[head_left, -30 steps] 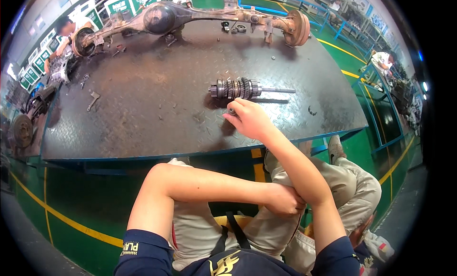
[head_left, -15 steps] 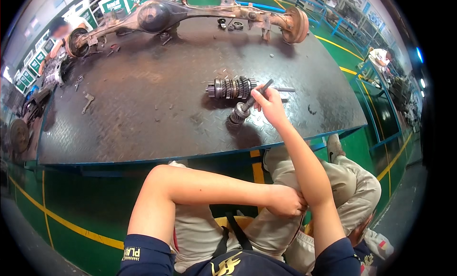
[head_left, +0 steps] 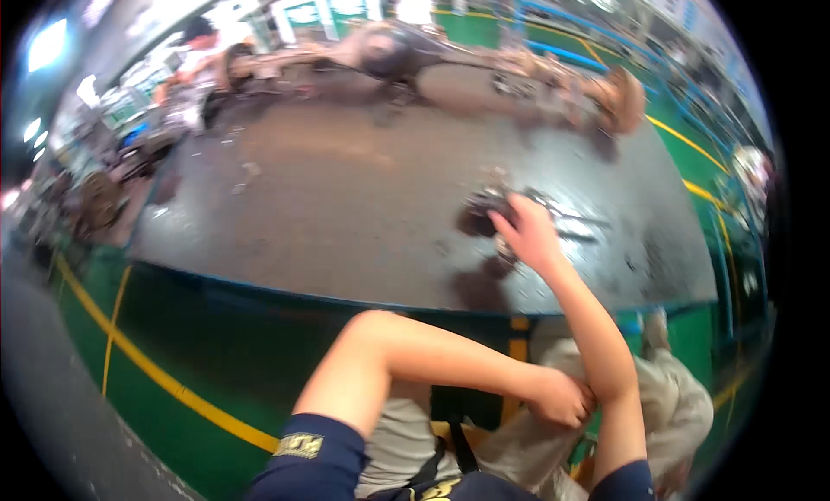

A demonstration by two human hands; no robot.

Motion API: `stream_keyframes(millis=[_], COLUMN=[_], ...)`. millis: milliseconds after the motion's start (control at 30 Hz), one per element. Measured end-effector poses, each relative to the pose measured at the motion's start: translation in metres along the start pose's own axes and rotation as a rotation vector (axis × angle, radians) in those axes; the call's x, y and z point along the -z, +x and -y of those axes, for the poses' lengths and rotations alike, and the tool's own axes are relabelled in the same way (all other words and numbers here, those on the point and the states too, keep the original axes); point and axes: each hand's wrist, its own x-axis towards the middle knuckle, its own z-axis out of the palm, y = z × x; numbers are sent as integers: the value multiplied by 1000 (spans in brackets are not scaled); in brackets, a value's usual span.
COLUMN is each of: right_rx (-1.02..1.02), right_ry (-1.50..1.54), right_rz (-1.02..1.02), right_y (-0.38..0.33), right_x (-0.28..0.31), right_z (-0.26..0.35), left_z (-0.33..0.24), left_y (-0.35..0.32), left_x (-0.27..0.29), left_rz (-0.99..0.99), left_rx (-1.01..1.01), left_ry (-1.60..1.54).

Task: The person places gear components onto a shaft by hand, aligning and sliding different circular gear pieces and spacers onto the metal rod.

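The view is motion-blurred. My right hand [head_left: 527, 233] reaches over the near edge of a dark metal workbench [head_left: 346, 216] and is closed around a small metal part [head_left: 506, 257] that shows just under the palm. It sits right next to a geared shaft [head_left: 484, 209] lying on the bench, whose thin end [head_left: 575, 224] sticks out to the right. My left hand [head_left: 562, 402] is curled shut and rests against my right arm near the elbow, holding nothing. My knees in light trousers [head_left: 674, 406] are below.
A long rusty axle assembly [head_left: 389, 51] lies across the back of the bench, with a hub [head_left: 624, 103] at its right end. Small loose parts [head_left: 246, 168] lie on the left. A person [head_left: 199, 43] is at the back left. Green floor with a yellow line [head_left: 164, 376] lies below.
The view has swung, shifting the bench rightward and blurring it. My right hand, which picked the small metal part up off the bench, stays beside the geared shaft. My left hand has not moved.
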Motion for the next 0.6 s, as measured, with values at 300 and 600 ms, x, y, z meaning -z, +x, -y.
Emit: stream_keyframes(millis=[300,600], right_rx=[-112,-219], right_ry=[48,48], right_rz=[87,172], right_y=[-32,-33], right_x=[38,54], right_z=[24,22], left_z=[18,18], left_y=[1,-7], left_x=[-16,-13], left_rz=[-74,-167], left_rx=[-142,-249], left_ry=[55,87])
